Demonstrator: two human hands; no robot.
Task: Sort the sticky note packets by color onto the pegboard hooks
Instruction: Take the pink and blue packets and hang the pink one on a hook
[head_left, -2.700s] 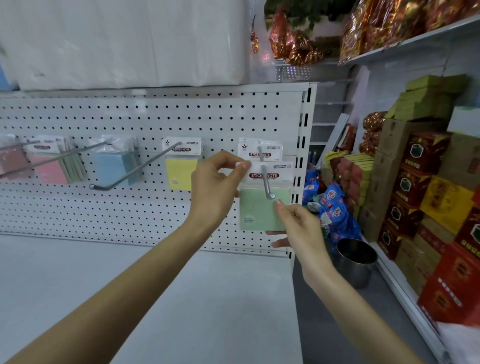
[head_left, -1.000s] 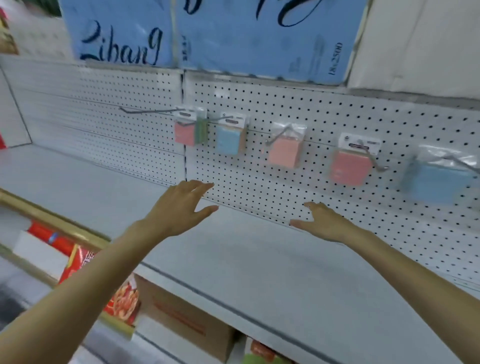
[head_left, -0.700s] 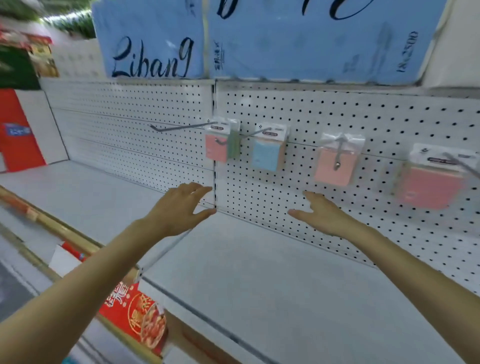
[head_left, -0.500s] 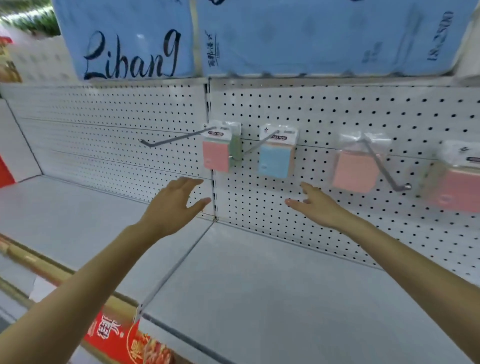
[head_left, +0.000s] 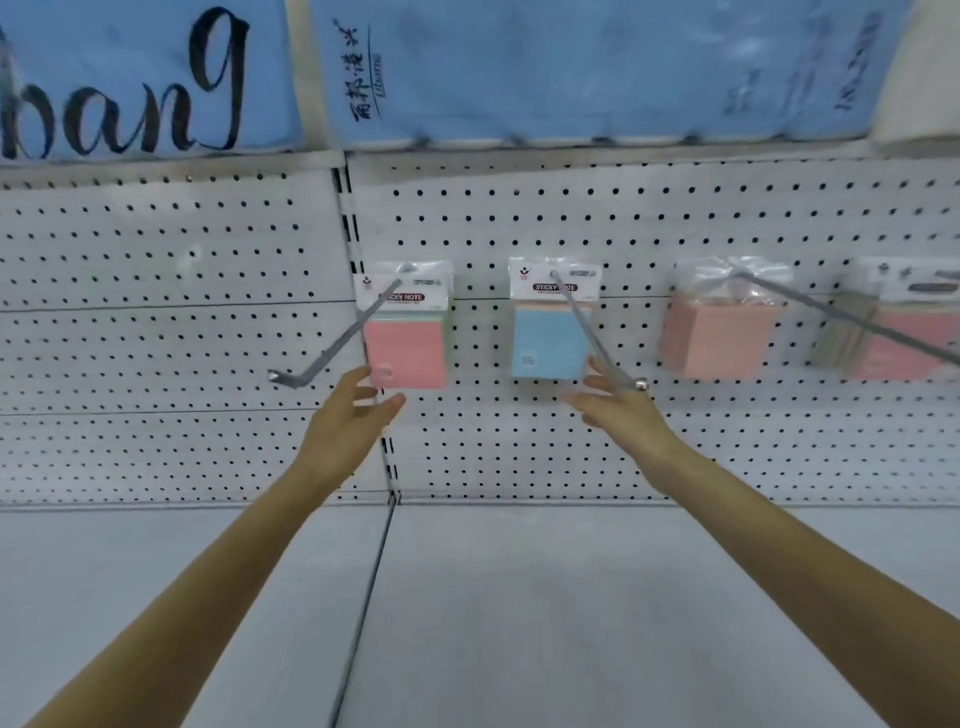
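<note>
both hands raised to the hanging packets

compared with half a second ago, the view has been brought closer to the pegboard (head_left: 675, 441) and squared to it. the left hand (head_left: 345, 421) has been lifted from well below the pink packet (head_left: 408, 345) until its fingers (head_left: 358, 376) are seen at that packet's lower left corner; contact cannot be told through the blur. the right hand (head_left: 621, 410) has been raised likewise, and its fingers (head_left: 597, 371) are seen at the lower right corner of the blue packet (head_left: 550, 340), just beside the tip of that packet's hook (head_left: 597, 340). the fingers of both hands are spread wide and nothing is held.

the pink packet is hung on a hook (head_left: 332, 353) whose tip points down and left; green is shown behind it. to the right, a salmon packet (head_left: 719, 335) is hung on its own hook, and a fourth packet (head_left: 904, 338), pink in front, is cut off at the right edge.

the packets are carried on a white perforated board joined by a slotted upright. below it a pale grey shelf (head_left: 519, 623) is seen, divided by a seam. above the board, blue wrapped bales (head_left: 571, 67) with dark lettering are stacked.
</note>
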